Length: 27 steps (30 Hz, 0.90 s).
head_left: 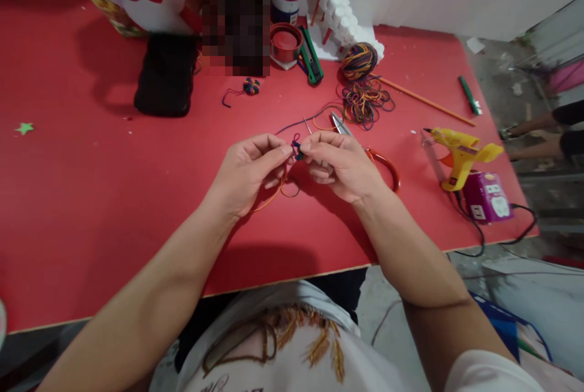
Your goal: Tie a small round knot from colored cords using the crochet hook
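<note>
My left hand [258, 170] and my right hand [340, 161] meet over the middle of the red table, fingertips pinched. Between them is a small knotted piece of dark multicoloured yarn [298, 151], with a purple loop standing up from it. Both hands grip this piece, one on each side. An orange stretch of yarn [269, 202] hangs below my left hand. A thin metal rod [307, 126] sticks up behind my right fingers; its lower end is hidden. Scissors [387, 167] with orange-red handles lie partly under my right hand.
Behind the hands lie a yarn ball [359, 62], loose yarn [365, 103], a finished-looking yarn knot [251, 86] and a green cutter [312, 57]. A yellow glue gun [460, 157] and purple box [489, 197] stand right. A black phone-like object [166, 75] lies left.
</note>
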{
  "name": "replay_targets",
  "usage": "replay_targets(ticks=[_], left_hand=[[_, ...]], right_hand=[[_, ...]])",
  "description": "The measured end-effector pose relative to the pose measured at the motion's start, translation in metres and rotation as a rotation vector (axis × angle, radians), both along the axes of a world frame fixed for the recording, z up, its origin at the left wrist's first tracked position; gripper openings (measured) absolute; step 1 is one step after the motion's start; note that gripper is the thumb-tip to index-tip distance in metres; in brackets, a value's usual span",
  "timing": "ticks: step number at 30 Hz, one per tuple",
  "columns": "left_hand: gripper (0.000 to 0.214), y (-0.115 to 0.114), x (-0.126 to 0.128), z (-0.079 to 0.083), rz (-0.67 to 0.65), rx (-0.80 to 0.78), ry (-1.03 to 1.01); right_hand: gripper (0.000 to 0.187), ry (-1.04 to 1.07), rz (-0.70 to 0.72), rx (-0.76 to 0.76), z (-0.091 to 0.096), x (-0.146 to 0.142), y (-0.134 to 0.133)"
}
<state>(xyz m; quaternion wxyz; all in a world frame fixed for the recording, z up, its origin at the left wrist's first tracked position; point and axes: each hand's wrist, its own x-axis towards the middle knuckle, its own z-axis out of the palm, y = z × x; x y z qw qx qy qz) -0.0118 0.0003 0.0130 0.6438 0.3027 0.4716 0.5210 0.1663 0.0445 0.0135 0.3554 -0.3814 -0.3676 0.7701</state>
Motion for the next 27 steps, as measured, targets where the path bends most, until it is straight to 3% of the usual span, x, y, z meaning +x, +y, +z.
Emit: replay_targets(ticks=[4,11,15,18,23,27], left_hand=[[0.01,-0.0001,0.0004,-0.0011,0.002,0.009,0.053],[0.014,-0.0005,0.0011,-0.0002,-0.053,0.005,0.118],[0.004,0.0009,-0.0004,-0.0025,-0.002,0.056,0.194],[0.015,0.0014,-0.0014,-0.0017,0.023,0.107,0.267],[0.017,-0.0003,0.0,0.0001,-0.044,0.081,0.217],[0.029,-0.0029,-0.0011,-0.0068,-0.018,0.213,0.387]], right_hand=[[0.027,-0.03,0.004,0.051,0.0,0.0008,-0.0006],[0.019,-0.173,-0.046,0.317,-0.0046,-0.0005,-0.0029],[0.023,-0.13,-0.09,0.214,-0.0033,-0.0009,-0.0012],[0.028,-0.085,-0.101,0.121,0.0,-0.0006,0.0005],[0.03,-0.067,-0.091,0.09,0.0021,0.0,0.0011],[0.029,-0.057,-0.114,0.061,0.0018,0.0001,0.0005]])
